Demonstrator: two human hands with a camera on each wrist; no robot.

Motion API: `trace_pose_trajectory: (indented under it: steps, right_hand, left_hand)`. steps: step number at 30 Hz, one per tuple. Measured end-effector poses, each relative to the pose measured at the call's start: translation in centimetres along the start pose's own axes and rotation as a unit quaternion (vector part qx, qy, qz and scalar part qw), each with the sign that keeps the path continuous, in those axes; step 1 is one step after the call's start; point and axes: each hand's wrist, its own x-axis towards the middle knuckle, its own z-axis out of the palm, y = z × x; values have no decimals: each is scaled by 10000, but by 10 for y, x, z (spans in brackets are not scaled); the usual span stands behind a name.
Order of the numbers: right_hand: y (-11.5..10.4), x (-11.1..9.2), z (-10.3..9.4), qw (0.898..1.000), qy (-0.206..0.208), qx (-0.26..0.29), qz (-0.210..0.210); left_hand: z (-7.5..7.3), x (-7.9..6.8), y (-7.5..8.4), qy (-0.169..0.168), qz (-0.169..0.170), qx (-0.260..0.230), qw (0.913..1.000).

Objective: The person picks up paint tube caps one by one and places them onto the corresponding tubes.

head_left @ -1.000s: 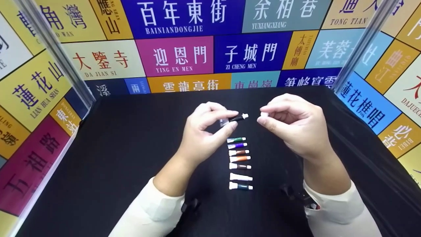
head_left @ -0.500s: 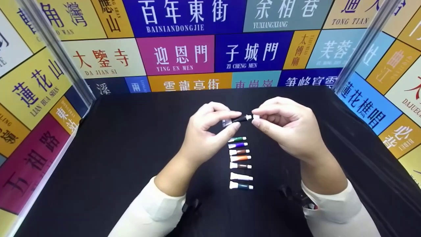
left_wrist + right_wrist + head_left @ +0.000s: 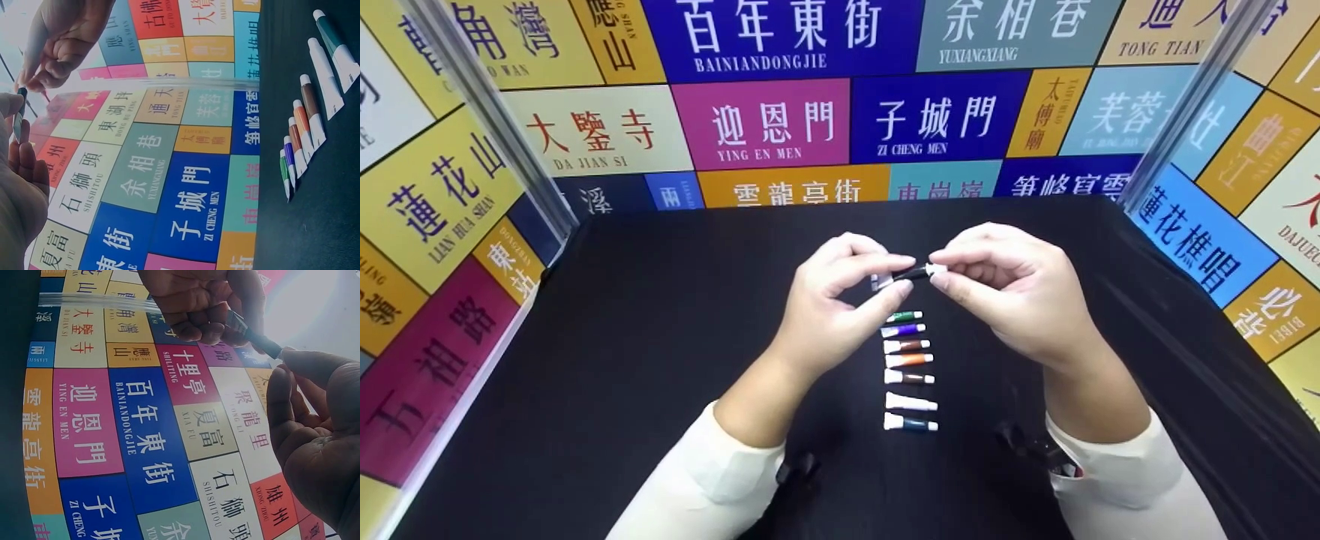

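Observation:
Above the dark cloth, my left hand [image 3: 840, 304] pinches a small black paint tube [image 3: 913, 273] between thumb and fingers, its neck pointing right. My right hand [image 3: 1012, 292] pinches the small white cap [image 3: 937, 268] at the neck of that tube; the fingertips hide much of the cap. In the right wrist view the tube [image 3: 253, 333] spans the gap between both hands. The left wrist view has the tube [image 3: 20, 115] at its left edge. Below the hands lies a column of paint tubes, among them a green tube [image 3: 907, 316] and an orange tube [image 3: 910, 360].
Further tubes in the column are a purple one [image 3: 904, 330], a white one [image 3: 911, 403] and a dark teal one [image 3: 911, 423]. Black cloth [image 3: 660, 337] covers the table. Panels with printed signs [image 3: 757, 124] stand behind and at both sides, with metal posts at the corners.
My right hand has moved left with the white cap, from apart from the tube to meeting its neck. My left hand has shifted slightly right with the tube.

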Motion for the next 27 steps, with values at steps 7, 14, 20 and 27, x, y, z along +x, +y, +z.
trace_pose_trajectory:
  steps: [7,14,20,27]
  right_hand:
    - [1,0,-3,9994,-193,-216,187]
    - [2,1,-2,9980,-245,-216,547]
    - [4,1,1,9963,31,-570,648]
    - [6,0,3,9936,181,-998,490]
  left_hand:
    - [0,0,0,-51,21,41,10000]
    - [0,0,-1,-140,34,53,9999]
    - [2,-1,0,-201,37,83,9998]
    - [4,-2,0,-230,75,39,9997]
